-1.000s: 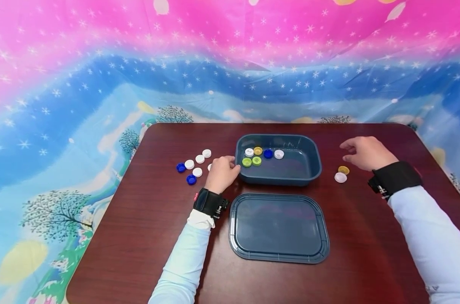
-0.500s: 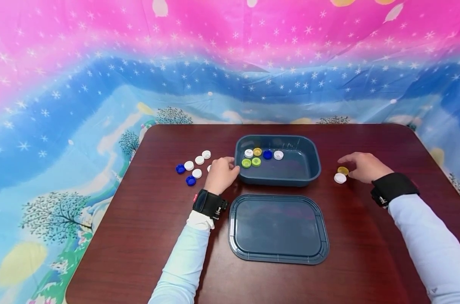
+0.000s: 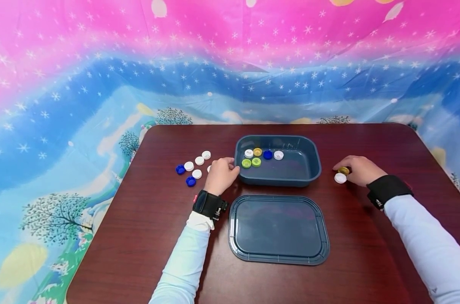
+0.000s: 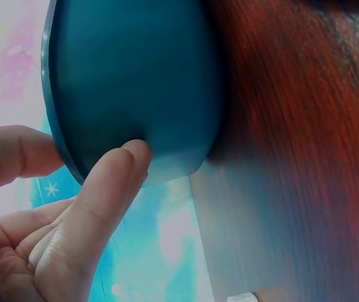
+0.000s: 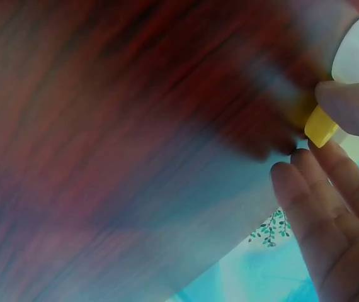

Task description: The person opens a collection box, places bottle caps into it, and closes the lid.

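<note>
- One yellow cap [image 5: 322, 128] pinched in the right hand [image 3: 363, 169]; adjacent white cap [image 3: 340, 178] may skid if brushed.
- Left hand [image 3: 220, 174], fingers relaxed, touches container [image 3: 277, 182]; pressure could shift it.

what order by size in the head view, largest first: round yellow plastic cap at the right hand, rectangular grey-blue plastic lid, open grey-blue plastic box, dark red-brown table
1. Table
2. Lid and box, not ranked: the lid fills more of the view but lies nearer the camera
3. Yellow cap

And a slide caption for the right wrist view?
Right hand pinches a yellow cap, with a white cap beside it.
</note>
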Demonstrator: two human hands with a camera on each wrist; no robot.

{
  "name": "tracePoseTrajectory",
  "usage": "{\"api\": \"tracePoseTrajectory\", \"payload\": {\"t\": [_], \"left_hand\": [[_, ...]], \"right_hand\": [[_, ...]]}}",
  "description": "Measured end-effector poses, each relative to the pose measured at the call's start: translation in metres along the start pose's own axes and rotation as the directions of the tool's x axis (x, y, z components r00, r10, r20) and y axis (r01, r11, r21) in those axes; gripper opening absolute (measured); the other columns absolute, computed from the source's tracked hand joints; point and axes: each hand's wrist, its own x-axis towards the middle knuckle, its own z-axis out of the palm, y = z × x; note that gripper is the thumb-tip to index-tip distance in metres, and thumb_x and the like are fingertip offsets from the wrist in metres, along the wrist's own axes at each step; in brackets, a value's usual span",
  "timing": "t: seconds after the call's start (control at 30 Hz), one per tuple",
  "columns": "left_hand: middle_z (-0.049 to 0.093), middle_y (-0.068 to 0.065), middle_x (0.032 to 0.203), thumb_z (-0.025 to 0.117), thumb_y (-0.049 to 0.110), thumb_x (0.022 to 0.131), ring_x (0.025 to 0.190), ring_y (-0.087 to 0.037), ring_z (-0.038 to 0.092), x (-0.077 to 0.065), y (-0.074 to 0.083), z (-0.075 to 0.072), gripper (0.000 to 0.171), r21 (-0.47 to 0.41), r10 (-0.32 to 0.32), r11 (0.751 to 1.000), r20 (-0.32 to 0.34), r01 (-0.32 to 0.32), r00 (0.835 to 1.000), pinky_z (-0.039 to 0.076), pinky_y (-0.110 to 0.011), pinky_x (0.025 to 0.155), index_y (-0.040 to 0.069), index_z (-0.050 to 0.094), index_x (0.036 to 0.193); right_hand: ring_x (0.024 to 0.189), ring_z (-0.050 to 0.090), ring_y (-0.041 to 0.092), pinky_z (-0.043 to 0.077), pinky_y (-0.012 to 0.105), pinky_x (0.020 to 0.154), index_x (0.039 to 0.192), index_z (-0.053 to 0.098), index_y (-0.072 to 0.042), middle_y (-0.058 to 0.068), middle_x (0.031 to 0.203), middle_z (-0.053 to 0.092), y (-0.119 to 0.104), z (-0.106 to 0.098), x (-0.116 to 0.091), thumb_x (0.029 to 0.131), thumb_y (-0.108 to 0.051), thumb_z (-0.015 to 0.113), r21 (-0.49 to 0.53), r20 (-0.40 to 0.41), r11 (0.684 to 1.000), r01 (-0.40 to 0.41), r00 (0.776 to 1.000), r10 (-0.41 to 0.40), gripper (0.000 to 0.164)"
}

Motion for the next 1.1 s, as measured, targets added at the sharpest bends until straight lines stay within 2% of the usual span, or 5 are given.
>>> {"api": "tracePoseTrajectory", "payload": {"t": [0.17,0.33,0.57,0.87,1.1], "left_hand": [[0.07,-0.01,0.085,0.066,0.014,0.09,0.077,-0.019,0.067,0.0,0.0,0.0,0.033,0.002,-0.003,1.0,0.001,0.003,1.0,0.056,-0.035,0.074,-0.004,0.067,0.118],[0.07,-0.009,0.084,0.066,0.014,0.09,0.076,-0.019,0.066,0.001,0.0,0.0,0.033,0.004,-0.005,1.0,0.004,0.005,1.0,0.056,-0.035,0.074,-0.003,0.068,0.118],[0.07,-0.01,0.085,0.066,0.014,0.09,0.077,-0.019,0.067,0.0,0.0,0.001,0.033,0.0,-0.003,1.0,0.006,0.003,1.0,0.056,-0.036,0.074,-0.004,0.068,0.118],[0.07,-0.01,0.084,0.066,0.013,0.09,0.077,-0.019,0.067,0.0,0.0,0.0,0.031,0.004,0.004,1.0,-0.005,-0.004,1.0,0.056,-0.036,0.075,-0.004,0.068,0.116],[0.07,-0.01,0.084,0.067,0.013,0.09,0.077,-0.019,0.067,0.0,-0.001,0.0,0.031,0.011,0.013,1.0,-0.007,-0.013,1.0,0.056,-0.036,0.074,-0.003,0.068,0.116]], "right_hand": [[0.107,0.053,0.046,0.045,0.057,0.088,0.107,0.069,0.007,0.028,0.111,0.061,-0.002,0.0,0.0,0.082,0.011,0.066,-0.012,-0.013,1.0,-0.012,1.0,0.012,0.026],[0.107,0.052,0.046,0.045,0.058,0.088,0.107,0.069,0.008,0.029,0.111,0.06,-0.003,0.0,0.0,0.083,0.011,0.065,-0.02,-0.01,0.999,-0.048,0.999,0.048,0.025],[0.106,0.052,0.047,0.045,0.058,0.086,0.107,0.069,0.009,0.03,0.11,0.06,-0.002,-0.005,-0.002,0.083,0.009,0.066,-0.02,-0.005,0.998,-0.059,0.998,0.059,0.024],[0.1,0.054,0.044,0.048,0.055,0.079,0.108,0.068,0.008,0.028,0.107,0.06,-0.009,-0.032,-0.002,0.082,0.009,0.066,-0.031,-0.066,0.998,-0.063,0.996,0.061,0.026],[0.099,0.055,0.04,0.048,0.053,0.08,0.111,0.068,0.006,0.025,0.108,0.061,-0.035,-0.057,0.006,0.083,0.008,0.067,-0.058,-0.124,0.998,-0.039,0.992,0.031,0.027]]}}
